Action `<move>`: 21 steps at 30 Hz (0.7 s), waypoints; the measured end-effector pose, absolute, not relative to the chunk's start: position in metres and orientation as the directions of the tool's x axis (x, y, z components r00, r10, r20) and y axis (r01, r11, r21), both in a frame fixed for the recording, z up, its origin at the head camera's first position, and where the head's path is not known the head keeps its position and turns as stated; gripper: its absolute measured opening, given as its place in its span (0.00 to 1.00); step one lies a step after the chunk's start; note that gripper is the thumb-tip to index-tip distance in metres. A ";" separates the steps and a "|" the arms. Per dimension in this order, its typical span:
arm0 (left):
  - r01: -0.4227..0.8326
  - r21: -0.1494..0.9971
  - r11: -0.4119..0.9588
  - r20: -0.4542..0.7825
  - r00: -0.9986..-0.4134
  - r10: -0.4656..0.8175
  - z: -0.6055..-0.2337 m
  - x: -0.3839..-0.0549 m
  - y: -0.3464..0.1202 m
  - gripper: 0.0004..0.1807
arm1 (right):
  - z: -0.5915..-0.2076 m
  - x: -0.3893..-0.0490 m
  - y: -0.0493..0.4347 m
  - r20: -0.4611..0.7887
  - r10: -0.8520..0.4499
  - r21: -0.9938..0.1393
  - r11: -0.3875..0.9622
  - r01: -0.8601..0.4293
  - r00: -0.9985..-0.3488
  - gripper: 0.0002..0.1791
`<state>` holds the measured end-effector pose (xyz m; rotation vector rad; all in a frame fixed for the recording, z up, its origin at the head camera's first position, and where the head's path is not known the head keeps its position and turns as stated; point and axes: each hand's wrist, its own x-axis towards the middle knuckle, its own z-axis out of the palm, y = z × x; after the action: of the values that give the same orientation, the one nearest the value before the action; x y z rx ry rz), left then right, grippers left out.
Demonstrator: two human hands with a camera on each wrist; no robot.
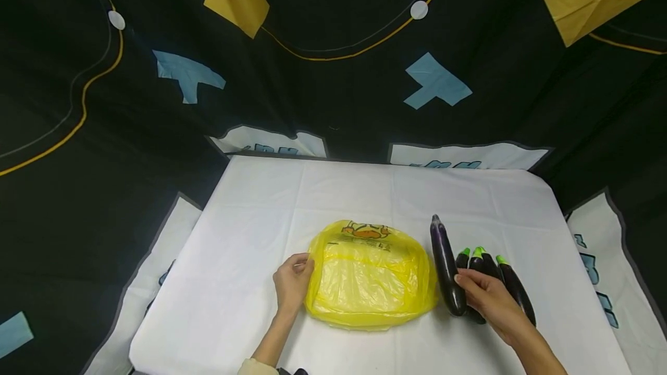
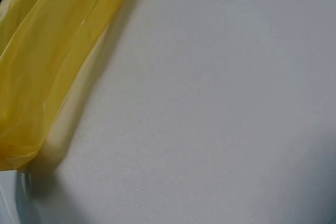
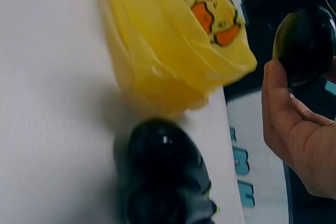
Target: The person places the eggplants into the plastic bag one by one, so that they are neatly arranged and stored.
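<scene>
My right hand [image 1: 490, 300] grips a long dark purple eggplant [image 1: 444, 265] near its lower end, beside the yellow plastic bag. In the right wrist view the eggplant's rounded end [image 3: 305, 45] points toward the camera, fingers around it. The yellow bag [image 1: 370, 282] lies spread in the middle of the table, with an orange cartoon duck print. At the bag's left edge, my left hand [image 1: 293, 282] pinches the plastic between thumb and fingers. In the left wrist view only the bag's side [image 2: 52, 61] shows, and the hand is out of frame.
Several more eggplants [image 1: 516, 288] with green stem ends lie on the right, partly behind the right hand. A white cloth [image 1: 250, 219] covers the table. Beyond it hangs a black curtain [image 1: 333, 97] with blue and yellow patches.
</scene>
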<state>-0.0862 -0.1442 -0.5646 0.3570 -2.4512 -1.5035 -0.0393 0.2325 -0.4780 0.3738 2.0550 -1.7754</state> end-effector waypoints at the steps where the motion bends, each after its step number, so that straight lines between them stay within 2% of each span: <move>1: -0.076 0.895 0.439 0.082 -0.941 -0.329 -0.565 -0.086 -0.144 0.06 | -0.478 -0.041 0.228 -0.459 -0.061 -0.881 0.155 0.446 -0.886 0.34; 6: -0.065 0.894 0.442 0.092 -0.942 -0.324 -0.566 -0.086 -0.144 0.06 | -0.478 -0.049 0.209 -0.453 -0.090 -0.886 0.157 0.436 -0.887 0.29; 11: -0.065 0.890 0.451 0.095 -0.942 -0.322 -0.566 -0.087 -0.144 0.05 | -0.477 -0.058 0.193 -0.433 -0.155 -0.895 0.188 0.404 -0.888 0.28; 17: -0.075 0.883 0.463 0.092 -0.940 -0.328 -0.566 -0.086 -0.143 0.05 | -0.478 -0.069 0.170 -0.450 -0.249 -0.890 0.199 0.410 -0.857 0.28; 21: -0.074 0.887 0.457 0.090 -0.940 -0.328 -0.567 -0.087 -0.142 0.05 | -0.483 -0.074 0.151 -0.469 -0.311 -0.883 0.197 0.427 -0.826 0.24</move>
<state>-0.0866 -0.1425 -0.5665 0.3475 -2.4596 -1.4783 -0.0738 0.1507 -0.4826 0.1073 1.9102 -1.6850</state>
